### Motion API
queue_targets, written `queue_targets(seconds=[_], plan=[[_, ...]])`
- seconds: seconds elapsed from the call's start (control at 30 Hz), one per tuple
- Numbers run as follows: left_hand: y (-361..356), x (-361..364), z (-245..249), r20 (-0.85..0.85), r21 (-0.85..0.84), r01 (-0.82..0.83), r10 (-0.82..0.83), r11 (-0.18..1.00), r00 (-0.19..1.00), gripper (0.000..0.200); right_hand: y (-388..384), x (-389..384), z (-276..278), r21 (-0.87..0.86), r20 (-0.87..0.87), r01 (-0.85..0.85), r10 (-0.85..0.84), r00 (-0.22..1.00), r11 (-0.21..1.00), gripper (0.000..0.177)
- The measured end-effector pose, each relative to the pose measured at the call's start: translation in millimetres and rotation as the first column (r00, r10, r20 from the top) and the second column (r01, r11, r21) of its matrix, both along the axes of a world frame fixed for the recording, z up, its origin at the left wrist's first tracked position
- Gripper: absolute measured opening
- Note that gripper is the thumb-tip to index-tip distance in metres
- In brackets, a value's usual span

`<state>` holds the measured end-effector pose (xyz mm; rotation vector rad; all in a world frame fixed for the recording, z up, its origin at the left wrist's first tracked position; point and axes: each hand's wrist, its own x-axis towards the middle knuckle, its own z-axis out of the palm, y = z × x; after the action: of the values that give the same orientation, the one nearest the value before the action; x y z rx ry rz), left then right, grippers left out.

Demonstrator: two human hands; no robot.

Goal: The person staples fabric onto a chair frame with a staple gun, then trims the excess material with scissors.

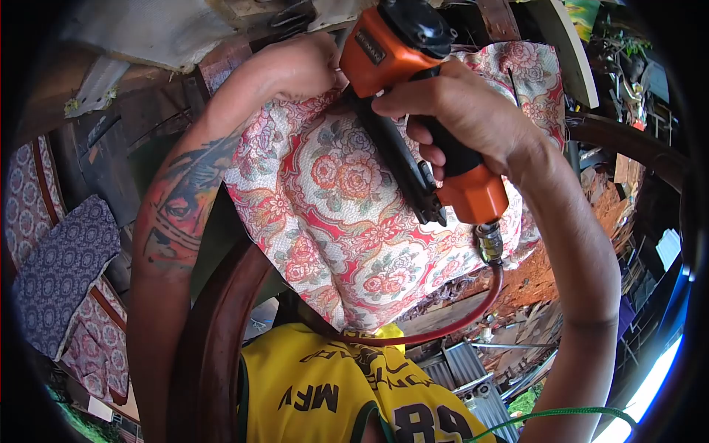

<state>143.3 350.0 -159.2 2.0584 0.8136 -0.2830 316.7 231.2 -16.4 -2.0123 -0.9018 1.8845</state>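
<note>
My right hand [450, 111] is wrapped around the black grip of an orange and black pneumatic staple gun [476, 196]. The gun is tilted across a padded seat covered in red and cream floral fabric [347, 170], with its nose end near my left hand. At the fabric's far edge, my left hand [314, 66] is closed, its fingertips mostly hidden behind the gun; it appears to pinch the cloth. A red air hose [443, 336] runs from the brass coupling [489, 244] at the gun's base and curves below the seat.
Curved dark wooden chair parts [221, 317] stand at the left of the seat and another wooden rail [628, 140] at the right. Blue patterned cloth [66, 266] lies at the left. A green cord [576, 412] crosses the lower right. Scrap and debris lie on the reddish ground [539, 284].
</note>
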Motion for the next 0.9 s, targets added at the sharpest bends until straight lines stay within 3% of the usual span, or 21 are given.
queue_targets(seconds=[0.07,0.17,0.2,0.3,0.43,0.5,0.57,0.67,0.73,0.8,0.83,0.9], plan=[[7.5,3.3,3.4,-0.175,-0.088,0.058,-0.073,0.994,0.982,0.025,2.0,7.2,8.2,-0.012,-0.050,0.091,-0.091,0.995,0.996,0.023],[11.1,3.6,9.1,-0.154,-0.210,-0.027,-0.006,0.977,0.988,0.028,-12.3,26.0,27.0,-0.038,-0.050,0.224,-0.226,0.973,0.974,0.022],[10.2,2.3,-1.9,-0.098,-0.177,-0.046,0.029,0.983,0.995,0.033,-19.7,30.3,35.6,-0.028,-0.018,0.261,-0.261,0.965,0.965,0.021],[4.8,8.5,18.4,-0.149,-0.157,-0.009,-0.015,0.987,0.989,0.039,-47.5,44.4,47.2,-0.005,0.032,0.393,-0.393,0.919,0.920,0.023],[1.8,4.1,16.6,-0.158,-0.104,0.041,-0.058,0.994,0.986,0.043,-70.9,59.4,58.5,-0.011,0.136,0.436,-0.431,0.892,0.900,0.034],[0.5,1.1,7.8,-0.059,0.022,0.085,-0.083,0.996,0.995,0.045,-78.7,65.6,63.2,-0.009,0.176,0.474,-0.465,0.868,0.881,0.039],[3.8,9.9,10.0,-0.111,-0.017,0.036,-0.037,0.999,0.993,0.045,-78.1,69.5,72.9,0.005,0.225,0.463,-0.452,0.863,0.886,0.039],[1.8,29.6,28.1,-0.216,-0.061,-0.035,0.021,0.998,0.976,0.044,-79.1,77.5,80.5,0.025,0.412,0.278,-0.264,0.872,0.960,0.020],[-0.2,35.5,23.6,-0.259,-0.069,-0.046,0.027,0.997,0.965,0.043,-73.4,73.9,79.8,0.025,0.393,0.254,-0.243,0.887,0.967,0.017],[0.9,36.7,-0.6,-0.046,0.143,0.068,-0.062,0.987,0.997,0.039,-63.8,70.5,74.1,0.022,0.353,0.209,-0.204,0.913,0.978,0.015],[1.7,37.2,5.4,-0.043,0.145,0.071,-0.065,0.987,0.997,0.039,-55.7,67.0,70.7,0.009,0.303,0.179,-0.173,0.937,0.984,0.015],[2.9,35.2,20.1,-0.141,-0.032,0.017,-0.021,0.999,0.990,0.035,-46.2,60.0,59.7,0.052,0.241,0.105,-0.115,0.964,0.993,0.017]])
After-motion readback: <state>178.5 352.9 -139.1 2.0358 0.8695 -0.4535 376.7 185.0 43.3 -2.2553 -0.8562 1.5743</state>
